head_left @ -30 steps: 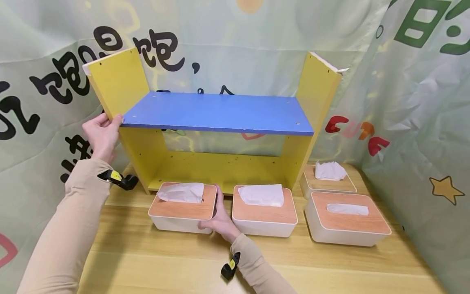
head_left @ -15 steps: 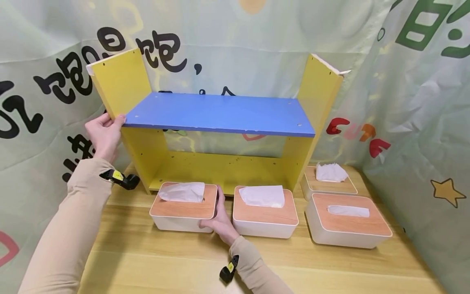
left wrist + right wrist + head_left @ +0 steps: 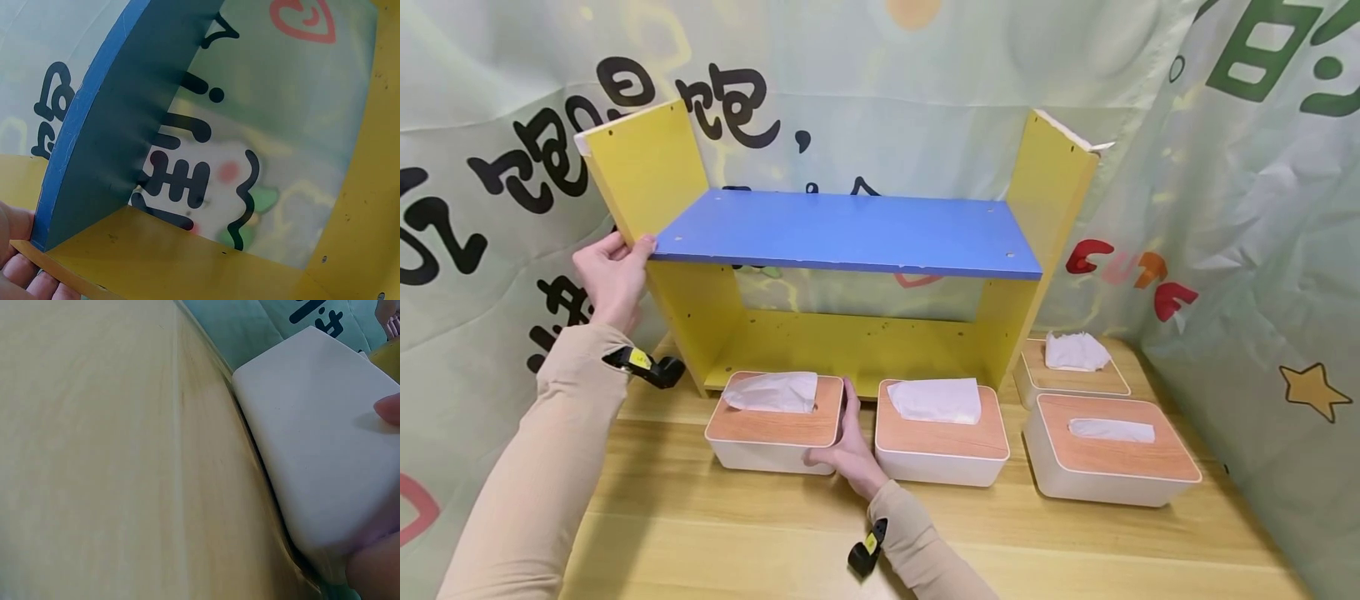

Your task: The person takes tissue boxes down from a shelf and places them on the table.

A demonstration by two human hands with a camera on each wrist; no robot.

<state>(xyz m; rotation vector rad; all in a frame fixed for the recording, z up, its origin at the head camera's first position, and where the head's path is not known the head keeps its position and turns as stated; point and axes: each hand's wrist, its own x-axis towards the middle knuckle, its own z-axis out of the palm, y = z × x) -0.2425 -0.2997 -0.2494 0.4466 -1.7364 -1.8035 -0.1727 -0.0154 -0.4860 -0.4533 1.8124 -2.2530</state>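
Observation:
My left hand grips the front edge of the yellow left side panel of a small shelf unit, level with its blue middle board. In the left wrist view, the thumb lies by the blue board's corner and the fingers wrap the panel's edge. My right hand holds the right end of a white tissue box with a wood-look lid, thumb on its front and fingers along its right side. This box stands on the table before the shelf's lower opening. The right wrist view shows its white front wall and the thumb.
A second tissue box stands just right of my right hand. Two more, a front one and a rear one, sit right of the shelf on the wooden table. Printed cloth hangs behind and at both sides.
Both hands keep their places on the shelf and the tissue box. The head view has shifted very slightly; nothing else has visibly moved.

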